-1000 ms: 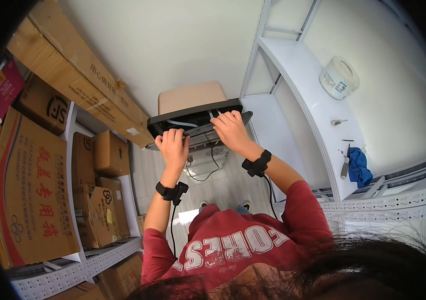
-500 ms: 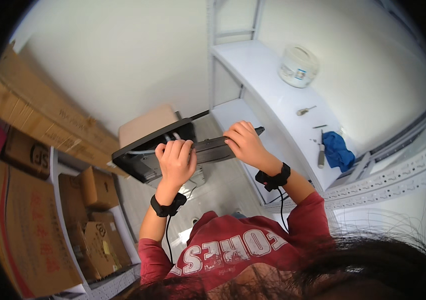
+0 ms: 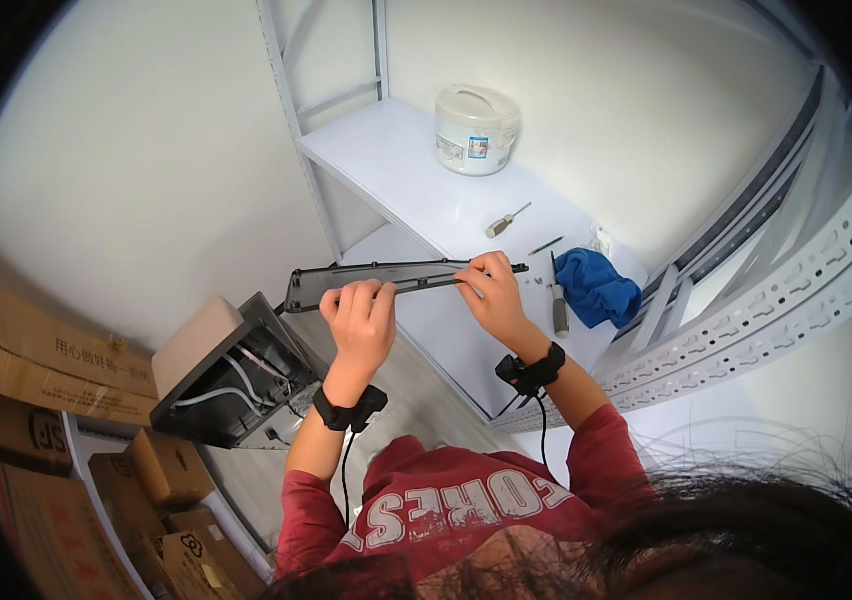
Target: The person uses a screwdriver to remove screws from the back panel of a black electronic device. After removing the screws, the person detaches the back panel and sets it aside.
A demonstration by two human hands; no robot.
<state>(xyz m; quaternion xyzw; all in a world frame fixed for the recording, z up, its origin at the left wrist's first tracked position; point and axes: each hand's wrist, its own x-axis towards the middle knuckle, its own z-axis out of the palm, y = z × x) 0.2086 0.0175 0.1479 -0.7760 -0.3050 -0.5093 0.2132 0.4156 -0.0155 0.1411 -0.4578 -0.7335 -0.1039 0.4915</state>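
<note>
A dark plastic panel (image 3: pixel 371 271), long and flat with a raised rim, is held up in front of me. My left hand (image 3: pixel 360 318) grips its near edge left of the middle, fingers curled over. Toward its right end, my right hand (image 3: pixel 491 290) pinches the same edge between thumb and fingers. Left of the panel and apart from it stands a box-shaped appliance (image 3: pixel 196 345) with a beige top. Its dark side is uncovered, showing pale hoses (image 3: pixel 236 378) and wires inside.
On the white shelf (image 3: pixel 386 150) are a white lidded tub (image 3: pixel 477 130), a screwdriver (image 3: pixel 499 226), a thin green stick-like tool (image 3: pixel 546 245), a grey-handled tool (image 3: pixel 559 312) and a blue cloth (image 3: pixel 596 287). Cardboard boxes (image 3: pixel 176 470) fill shelving at left. A perforated metal upright (image 3: pixel 746 335) runs along the right.
The panel has come away from the appliance and moved right toward the shelf, held in both hands. My view has turned right, and the appliance's inside shows more fully.
</note>
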